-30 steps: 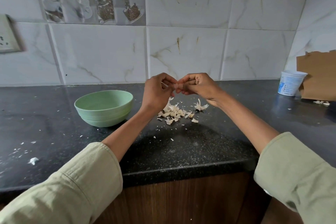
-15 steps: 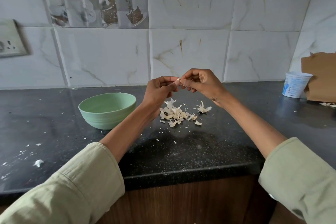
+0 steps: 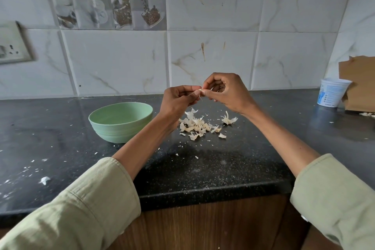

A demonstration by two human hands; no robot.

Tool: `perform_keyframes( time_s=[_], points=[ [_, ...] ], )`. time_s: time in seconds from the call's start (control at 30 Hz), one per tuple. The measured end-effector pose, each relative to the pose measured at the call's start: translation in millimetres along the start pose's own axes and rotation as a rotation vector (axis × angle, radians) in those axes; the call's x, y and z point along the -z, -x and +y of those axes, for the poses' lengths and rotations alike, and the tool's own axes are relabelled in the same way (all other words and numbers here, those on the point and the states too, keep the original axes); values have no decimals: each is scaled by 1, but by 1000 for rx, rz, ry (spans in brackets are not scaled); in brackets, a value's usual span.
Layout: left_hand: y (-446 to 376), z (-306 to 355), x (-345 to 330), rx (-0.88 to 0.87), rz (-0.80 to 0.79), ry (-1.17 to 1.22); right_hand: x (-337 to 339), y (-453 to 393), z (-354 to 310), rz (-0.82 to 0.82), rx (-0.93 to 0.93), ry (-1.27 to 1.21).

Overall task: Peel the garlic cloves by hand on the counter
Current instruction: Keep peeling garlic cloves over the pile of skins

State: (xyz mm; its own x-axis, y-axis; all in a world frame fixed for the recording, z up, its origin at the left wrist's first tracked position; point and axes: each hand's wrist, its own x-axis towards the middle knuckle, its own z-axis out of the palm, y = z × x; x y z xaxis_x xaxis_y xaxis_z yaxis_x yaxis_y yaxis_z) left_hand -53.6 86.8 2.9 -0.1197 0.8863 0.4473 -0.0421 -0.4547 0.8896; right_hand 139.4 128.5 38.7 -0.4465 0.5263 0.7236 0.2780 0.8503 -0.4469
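Observation:
Both hands are raised above the black counter (image 3: 203, 172), fingertips meeting. My left hand (image 3: 178, 100) pinches a small pale garlic clove (image 3: 200, 89) between thumb and fingers. My right hand (image 3: 225, 91) pinches at the same clove from the right, and a thin strip of skin hangs below the fingertips. Most of the clove is hidden by the fingers. Below the hands a pile of cloves and loose skins (image 3: 195, 125) lies on the counter, with a separate papery husk (image 3: 228, 119) to its right.
A pale green bowl (image 3: 120, 121) stands left of the pile, its inside hidden. A white plastic tub (image 3: 332, 93) and brown cardboard (image 3: 359, 83) sit at the far right against the tiled wall. Skin flakes dot the counter's left side. The counter edge runs near my sleeves.
The hands stay together on the clove and have shifted only slightly; the fingers have worked at the skin. My head has tipped a little, shifting the scene in the frame.

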Motion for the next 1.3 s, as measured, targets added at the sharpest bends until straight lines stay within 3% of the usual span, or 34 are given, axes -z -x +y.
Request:
perform_keyframes(
  time_s=[0.67, 1.3],
  points=[
    [-2, 3, -4, 149, 101, 216, -7, 3, -10, -35, -3, 72],
    [0, 3, -4, 211, -6, 180, -1, 3, -7, -15, 31, 141]
  ],
)
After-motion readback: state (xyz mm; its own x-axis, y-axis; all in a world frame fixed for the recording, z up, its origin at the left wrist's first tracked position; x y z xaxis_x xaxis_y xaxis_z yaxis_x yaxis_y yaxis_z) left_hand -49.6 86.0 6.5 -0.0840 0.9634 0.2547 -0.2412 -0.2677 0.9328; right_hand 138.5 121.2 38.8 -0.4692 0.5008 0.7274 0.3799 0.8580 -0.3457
